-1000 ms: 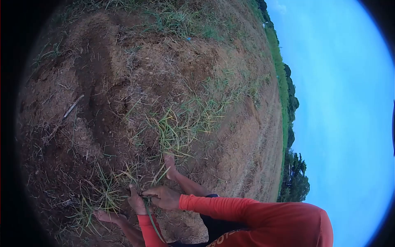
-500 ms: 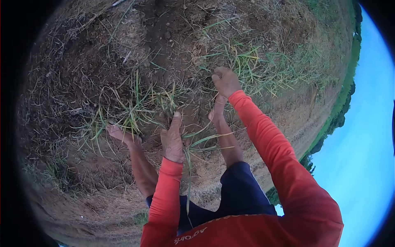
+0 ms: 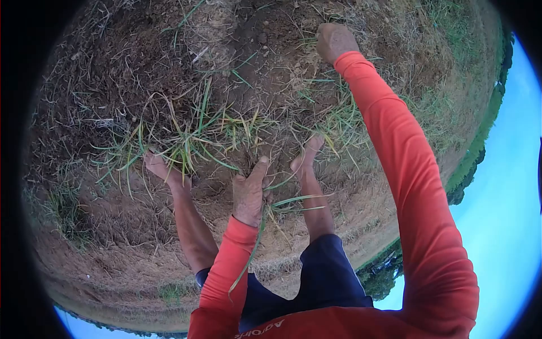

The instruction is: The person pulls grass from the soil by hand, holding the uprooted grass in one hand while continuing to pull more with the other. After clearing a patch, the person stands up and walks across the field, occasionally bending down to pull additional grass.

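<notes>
Left hand [image 3: 250, 194] curled round green leaves [image 3: 273, 208] | trailing wristward | right hand [image 3: 335, 43] curled, contents unclear

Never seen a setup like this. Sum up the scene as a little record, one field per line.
Place: outdoors, on brown soil
Left hand: holding long green blades
Right hand: reaching farther out, fingers curled; any contents hidden
Left foot: bare, among grassy plants
Clothing: red shirt, dark shorts
Background: trees, blue sky
</notes>
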A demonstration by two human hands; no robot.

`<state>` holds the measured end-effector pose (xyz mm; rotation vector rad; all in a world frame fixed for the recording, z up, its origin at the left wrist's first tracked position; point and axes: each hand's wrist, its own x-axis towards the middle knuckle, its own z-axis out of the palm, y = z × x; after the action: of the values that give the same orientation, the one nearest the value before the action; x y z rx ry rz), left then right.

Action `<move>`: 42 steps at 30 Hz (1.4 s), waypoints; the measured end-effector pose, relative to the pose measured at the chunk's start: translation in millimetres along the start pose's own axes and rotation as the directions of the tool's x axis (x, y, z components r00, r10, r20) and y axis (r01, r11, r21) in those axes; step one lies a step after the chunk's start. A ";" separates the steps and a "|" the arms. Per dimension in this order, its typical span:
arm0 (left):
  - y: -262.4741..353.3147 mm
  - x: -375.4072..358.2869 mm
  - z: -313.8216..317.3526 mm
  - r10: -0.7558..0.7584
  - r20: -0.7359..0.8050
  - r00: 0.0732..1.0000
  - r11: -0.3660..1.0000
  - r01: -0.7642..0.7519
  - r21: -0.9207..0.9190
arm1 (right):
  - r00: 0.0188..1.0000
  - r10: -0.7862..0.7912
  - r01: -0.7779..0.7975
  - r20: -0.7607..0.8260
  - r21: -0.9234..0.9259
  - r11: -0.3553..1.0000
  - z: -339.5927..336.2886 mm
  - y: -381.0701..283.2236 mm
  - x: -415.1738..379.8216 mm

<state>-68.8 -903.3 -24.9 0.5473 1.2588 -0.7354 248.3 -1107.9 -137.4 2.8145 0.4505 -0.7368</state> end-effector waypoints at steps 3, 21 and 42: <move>4.2 -0.7 0.4 -0.002 -0.013 1.000 0.999 0.001 -0.046 | 0.999 0.045 -0.045 -0.001 0.000 0.999 -4.8 4.1 0.0; -10.9 16.9 -15.4 -0.002 0.006 1.000 0.999 0.002 -0.039 | 0.921 0.371 -0.342 -0.119 0.211 0.916 0.3 49.9 -92.0; -34.2 27.4 -4.1 0.072 0.003 0.997 0.986 -0.072 0.152 | 0.812 0.578 -0.564 0.077 0.353 0.746 112.0 86.4 -151.6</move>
<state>-93.5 -928.0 -51.6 0.7147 1.1852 -0.7740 102.1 -1254.6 -147.3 3.0257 -0.6072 -0.6725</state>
